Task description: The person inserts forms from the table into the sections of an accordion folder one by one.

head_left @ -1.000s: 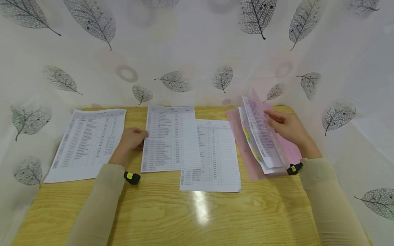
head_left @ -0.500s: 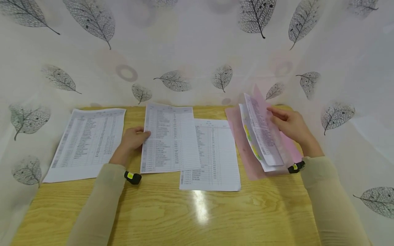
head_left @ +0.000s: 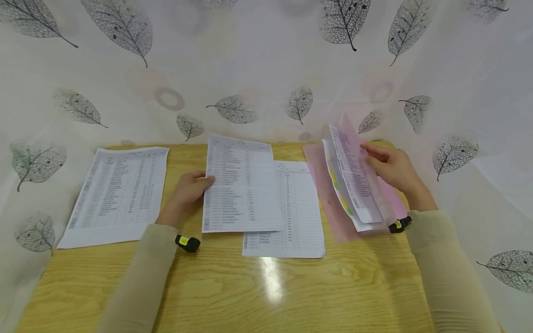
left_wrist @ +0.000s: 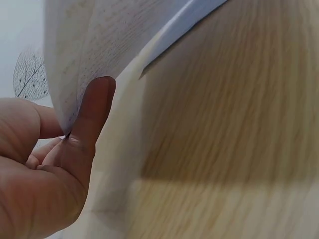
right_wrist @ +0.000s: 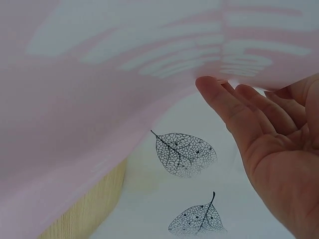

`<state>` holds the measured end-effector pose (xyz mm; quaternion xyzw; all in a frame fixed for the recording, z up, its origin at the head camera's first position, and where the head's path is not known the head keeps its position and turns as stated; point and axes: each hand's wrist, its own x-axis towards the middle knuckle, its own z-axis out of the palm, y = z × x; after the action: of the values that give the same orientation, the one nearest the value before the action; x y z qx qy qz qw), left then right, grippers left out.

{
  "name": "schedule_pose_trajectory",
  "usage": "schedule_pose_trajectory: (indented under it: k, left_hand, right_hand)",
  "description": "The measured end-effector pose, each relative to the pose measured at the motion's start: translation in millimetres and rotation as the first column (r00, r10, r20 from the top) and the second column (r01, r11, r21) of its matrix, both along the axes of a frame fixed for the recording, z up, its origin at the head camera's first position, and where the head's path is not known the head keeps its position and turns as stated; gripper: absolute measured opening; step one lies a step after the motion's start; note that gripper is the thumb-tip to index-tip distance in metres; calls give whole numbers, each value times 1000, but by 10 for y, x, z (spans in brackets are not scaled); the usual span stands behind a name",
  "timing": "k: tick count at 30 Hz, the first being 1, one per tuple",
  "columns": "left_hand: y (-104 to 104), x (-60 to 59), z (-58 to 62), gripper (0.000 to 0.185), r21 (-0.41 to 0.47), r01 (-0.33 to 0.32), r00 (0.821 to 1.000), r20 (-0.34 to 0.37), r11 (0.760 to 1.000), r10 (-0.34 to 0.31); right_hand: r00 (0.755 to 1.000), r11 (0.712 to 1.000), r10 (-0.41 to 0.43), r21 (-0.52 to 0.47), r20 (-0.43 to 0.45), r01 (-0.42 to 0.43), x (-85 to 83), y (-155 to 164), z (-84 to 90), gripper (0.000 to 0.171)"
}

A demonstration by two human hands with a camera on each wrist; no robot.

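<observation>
My left hand (head_left: pixel 189 188) pinches the left edge of a printed sheet (head_left: pixel 241 185), whose upper part is raised off the table. In the left wrist view, thumb and fingers lie on opposite sides of that sheet (left_wrist: pixel 99 55). It partly covers a second printed sheet (head_left: pixel 301 208) lying flat. To the right, my right hand (head_left: pixel 393 170) holds up the cover of a pink translucent folder (head_left: pixel 331 219); printed pages (head_left: pixel 358 185) stand tilted inside, one with yellow and green marks along its edge. The right wrist view shows the fingers at the rim of the pink cover (right_wrist: pixel 114 94).
Another printed sheet (head_left: pixel 120 189) lies on the left of the wooden table (head_left: pixel 216 291). A pale curtain with leaf prints (head_left: pixel 250 55) hangs along the back and both sides. Light reflects off the table's front middle.
My left hand has moved slightly right with the printed sheet, raising its upper part and covering more of the second sheet. My right hand lifted the folder cover a little, then stayed nearly still.
</observation>
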<state>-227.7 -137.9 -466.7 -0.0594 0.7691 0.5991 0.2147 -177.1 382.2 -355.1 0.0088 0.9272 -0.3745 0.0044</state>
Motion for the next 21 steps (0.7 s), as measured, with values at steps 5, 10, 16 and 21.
schedule_pose_trajectory:
  k: [5,10,16,21]
  left_hand:
    - [156,44,-19,49,97,-3,1000,11,995,2]
    - [300,68,-23,47,128,7,1000,-6,992,-7]
    - [434,79,-60,45,173,-6,1000,6,985,6]
    - [533,88,-80,45,175,-7,1000,-14,984,10]
  right_hand:
    - [1000,1000,-7,-1,-11,7,-1,5,-17,46]
    - [1000,1000,-8,3,-29,9,-5,11,-31,45]
    - [999,1000,-11,-5,-34,11,-12,12,-47,45]
    - [1000,1000,-18,-10,-25,18,-22,31,-48,45]
